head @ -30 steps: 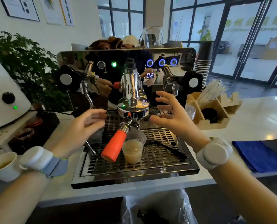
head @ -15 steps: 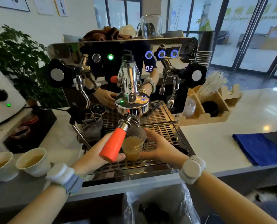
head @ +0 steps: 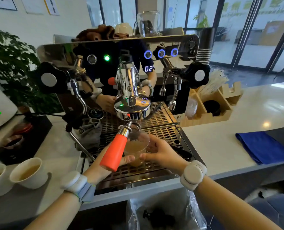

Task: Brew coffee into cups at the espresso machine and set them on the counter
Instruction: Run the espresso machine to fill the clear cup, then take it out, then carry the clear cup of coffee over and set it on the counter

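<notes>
A leafy green plant (head: 10,67) fills the left of the room, and everything else sits in relation to it. Behind and above it runs a white wall (head: 38,25) hung with framed posters (head: 2,3). To its right, past the middle of the view, tall dark-framed windows (head: 109,12) give way to glass doors (head: 247,30), and daylight pours through them. Below the doors lies a dark glossy floor (head: 247,75). Well to the plant's right stretches a pale surface (head: 254,110) catching bright spots of reflected light, with a folded blue cloth (head: 262,148) lying on it and a wooden organiser (head: 219,103) holding straws.
</notes>
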`<state>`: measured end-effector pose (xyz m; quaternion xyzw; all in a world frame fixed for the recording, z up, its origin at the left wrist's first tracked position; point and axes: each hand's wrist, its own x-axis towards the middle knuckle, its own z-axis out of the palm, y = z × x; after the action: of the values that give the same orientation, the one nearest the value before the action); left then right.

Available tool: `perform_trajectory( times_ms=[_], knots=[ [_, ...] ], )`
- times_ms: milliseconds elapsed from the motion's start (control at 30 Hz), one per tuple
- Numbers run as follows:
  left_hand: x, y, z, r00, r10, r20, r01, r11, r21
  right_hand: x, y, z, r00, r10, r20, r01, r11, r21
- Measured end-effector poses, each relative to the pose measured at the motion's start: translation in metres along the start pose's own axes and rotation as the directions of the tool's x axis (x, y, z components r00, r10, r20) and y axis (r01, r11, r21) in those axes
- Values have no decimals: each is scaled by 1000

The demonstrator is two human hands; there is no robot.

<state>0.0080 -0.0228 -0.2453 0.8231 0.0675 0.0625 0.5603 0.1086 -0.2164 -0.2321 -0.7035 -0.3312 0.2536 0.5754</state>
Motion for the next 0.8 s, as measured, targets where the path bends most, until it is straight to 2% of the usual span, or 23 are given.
perform_trajectory(
  times_ms=[200, 567, 800],
  knots=[
    [-2, 13, -1, 997, 70, -30, -72, 995, -70, -7, -9, 0, 999, -45, -14, 45, 999, 29],
    [-16, 13, 34, 978, 189, 87, -182, 980, -76, -64, -1, 0, 986, -4, -168, 9, 1000, 27],
    [-4, 45, 80, 958, 231, 170, -216, 971, -102, -103, 7, -38, 961, 10, -276, 5, 998, 55]
  ],
)
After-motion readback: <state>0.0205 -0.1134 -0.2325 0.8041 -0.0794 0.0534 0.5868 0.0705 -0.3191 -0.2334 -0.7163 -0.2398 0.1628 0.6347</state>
